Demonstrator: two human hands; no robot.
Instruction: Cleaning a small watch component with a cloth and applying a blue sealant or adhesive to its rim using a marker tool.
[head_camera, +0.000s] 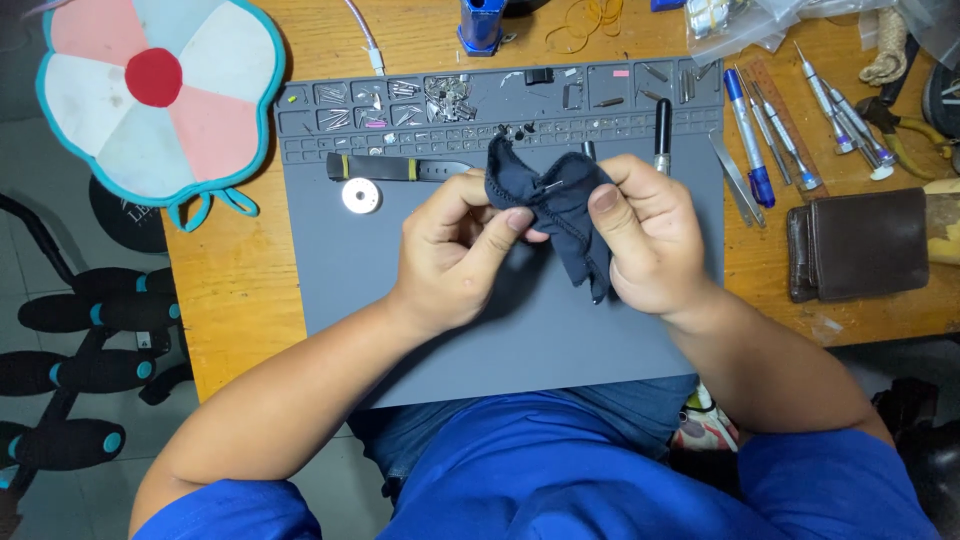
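Over the grey silicone work mat (520, 340), the left hand (455, 255) and right hand (650, 240) both pinch a crumpled dark navy cloth (555, 210) around a small metal part (553, 185), seemingly mid-wipe; turning it calls for a steady grip.

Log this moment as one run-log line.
left hand: pinching cloth | right hand: gripping cloth, small metal part inside | over grey mat | strap behind

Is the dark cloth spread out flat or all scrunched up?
Scrunched up. The dark cloth is bunched between the left hand and right hand, its stitched edges folded over.
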